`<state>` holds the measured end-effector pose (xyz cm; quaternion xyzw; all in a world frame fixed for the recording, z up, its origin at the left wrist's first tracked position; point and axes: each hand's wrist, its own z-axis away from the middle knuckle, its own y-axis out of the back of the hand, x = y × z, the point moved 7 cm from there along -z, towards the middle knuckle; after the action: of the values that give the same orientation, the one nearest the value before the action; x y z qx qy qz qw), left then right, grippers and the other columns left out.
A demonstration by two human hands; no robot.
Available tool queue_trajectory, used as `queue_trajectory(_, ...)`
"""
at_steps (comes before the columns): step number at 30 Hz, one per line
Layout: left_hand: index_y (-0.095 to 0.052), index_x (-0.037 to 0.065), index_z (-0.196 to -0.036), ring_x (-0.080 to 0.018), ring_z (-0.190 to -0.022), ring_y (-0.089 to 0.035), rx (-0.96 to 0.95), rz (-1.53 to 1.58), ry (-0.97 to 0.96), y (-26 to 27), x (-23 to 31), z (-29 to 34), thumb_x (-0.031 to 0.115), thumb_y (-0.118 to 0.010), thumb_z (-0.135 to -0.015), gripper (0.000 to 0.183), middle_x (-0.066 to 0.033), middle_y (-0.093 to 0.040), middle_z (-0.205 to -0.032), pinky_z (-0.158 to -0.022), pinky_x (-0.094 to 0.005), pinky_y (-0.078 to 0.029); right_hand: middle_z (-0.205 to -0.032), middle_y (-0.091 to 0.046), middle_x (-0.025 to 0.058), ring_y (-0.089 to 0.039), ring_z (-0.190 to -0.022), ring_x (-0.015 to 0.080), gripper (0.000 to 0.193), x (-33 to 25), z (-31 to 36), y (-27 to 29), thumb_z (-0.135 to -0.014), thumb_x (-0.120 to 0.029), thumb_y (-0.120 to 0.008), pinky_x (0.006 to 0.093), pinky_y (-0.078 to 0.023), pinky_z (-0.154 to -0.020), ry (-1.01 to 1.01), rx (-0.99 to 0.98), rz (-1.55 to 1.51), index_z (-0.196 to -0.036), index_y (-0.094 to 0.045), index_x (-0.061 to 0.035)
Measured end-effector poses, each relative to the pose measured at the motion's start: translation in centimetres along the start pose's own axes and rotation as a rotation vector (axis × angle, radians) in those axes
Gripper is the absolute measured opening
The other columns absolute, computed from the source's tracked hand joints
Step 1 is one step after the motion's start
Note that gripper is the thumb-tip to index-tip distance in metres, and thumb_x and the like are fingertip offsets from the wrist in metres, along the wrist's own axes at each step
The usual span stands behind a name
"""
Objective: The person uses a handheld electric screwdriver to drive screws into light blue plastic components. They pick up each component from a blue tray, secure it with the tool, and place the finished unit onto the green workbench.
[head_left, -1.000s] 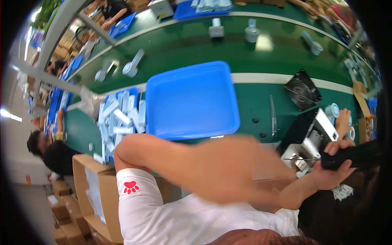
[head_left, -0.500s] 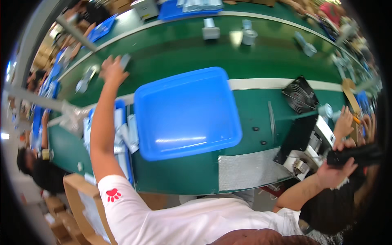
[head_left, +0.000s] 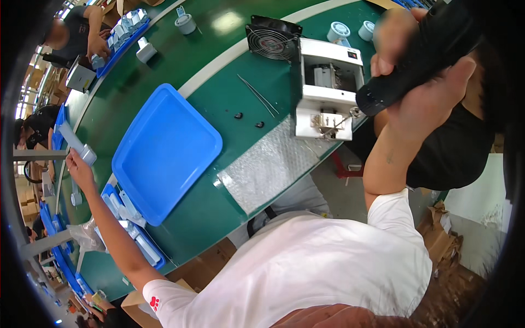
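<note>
At the left, over the green conveyor (head_left: 128,76), the fingers of my left hand (head_left: 81,170) are closed on a pale-blue device with a long flat part and a thicker end (head_left: 83,152). At the upper right my right hand (head_left: 429,106) is wrapped round a thick black cylindrical tool (head_left: 407,63), its lower end beside a white open-fronted machine (head_left: 328,95). Another person's hand (head_left: 391,41), partly blurred, is close behind this tool. Between my arms lies a bare blue tray (head_left: 164,156). Some of my right fingers are hidden by the tool.
A black fan (head_left: 272,41) stands beside the machine. Tweezers (head_left: 257,95), small black parts (head_left: 238,116) and bubble wrap (head_left: 273,164) lie on the bench. By my left forearm a second blue tray (head_left: 145,246) holds pale-blue pieces. Co-workers sit across the conveyor and at my right.
The view has swung to the right and tilted. My left hand, earlier reaching over a pale-blue piece on the conveyor, is now closed on one. My right hand still holds the black tool.
</note>
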<state>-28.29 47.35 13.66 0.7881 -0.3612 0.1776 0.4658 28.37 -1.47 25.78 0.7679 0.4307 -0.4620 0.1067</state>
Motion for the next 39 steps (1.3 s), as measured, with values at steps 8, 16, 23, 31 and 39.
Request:
queue_trajectory(8, -0.053, 0.003, -0.113, -0.0202, -0.092, -0.064, -0.306, 0.698, 0.205, -6.2, 21.8, 25.1, 0.027, -0.046, -0.106, 0.026, -0.0136, -0.065, -0.105, -0.084, -0.0334, -0.051, -0.096, -0.061, 0.0138, -0.058, -0.058, 0.0135, 0.058, -1.3, 1.5, -2.9, -0.100, -0.020, -0.058, 0.0254, -0.049, -0.052, 0.551, 0.037, 0.011, -0.146, -0.030, -0.0004)
queue_trajectory(16, -0.063, -0.002, -0.101, -0.0254, -0.090, -0.062, -0.420, 0.583, -0.020, -15.8, 31.6, 38.6, 0.004, -0.053, -0.093, 0.014, -0.0151, -0.064, -0.096, -0.082, -0.0357, -0.049, -0.098, -0.062, 0.0160, -0.058, -0.057, 0.0153, 0.058, 0.3, 3.5, -2.7, -0.095, -0.036, -0.056, 0.0282, -0.049, -0.051, 0.455, 0.178, 0.200, -0.134, -0.036, 0.0030)
queue_trajectory(23, -0.064, -0.001, -0.100, -0.0353, -0.092, -0.063, -0.368, 0.629, -0.274, -15.1, 32.2, 39.4, 0.001, -0.056, -0.084, 0.018, -0.0192, -0.066, -0.103, -0.084, -0.0417, -0.050, -0.076, -0.055, 0.0119, -0.056, -0.053, 0.0212, 0.089, -0.1, 5.6, -3.3, -0.084, -0.079, -0.050, 0.0296, -0.051, -0.048, -0.166, -0.086, -0.364, -0.108, -0.048, 0.0070)
queue_trajectory(31, -0.061, -0.003, -0.101, -0.0329, -0.091, -0.065, -0.380, 0.634, -0.358, -15.2, 31.9, 39.8, 0.006, -0.049, -0.093, 0.018, -0.0210, -0.066, -0.103, -0.083, -0.0392, -0.051, -0.097, -0.050, 0.0138, -0.055, -0.056, 0.0194, 0.111, 1.4, 4.9, -4.4, -0.073, -0.097, -0.038, 0.0328, -0.046, -0.047, 0.099, -0.064, -0.360, -0.102, -0.052, 0.0096)
queue_trajectory(39, -0.061, -0.004, -0.101, -0.0333, -0.091, -0.065, -0.406, 0.643, -0.354, -15.2, 32.0, 39.6, 0.007, -0.048, -0.093, 0.019, -0.0217, -0.066, -0.103, -0.083, -0.0393, -0.051, -0.093, -0.050, 0.0124, -0.054, -0.054, 0.0183, 0.110, 2.5, 5.5, -4.3, -0.074, -0.097, -0.033, 0.0316, -0.047, -0.044, 0.160, -0.173, -0.046, -0.102, -0.050, 0.0080)
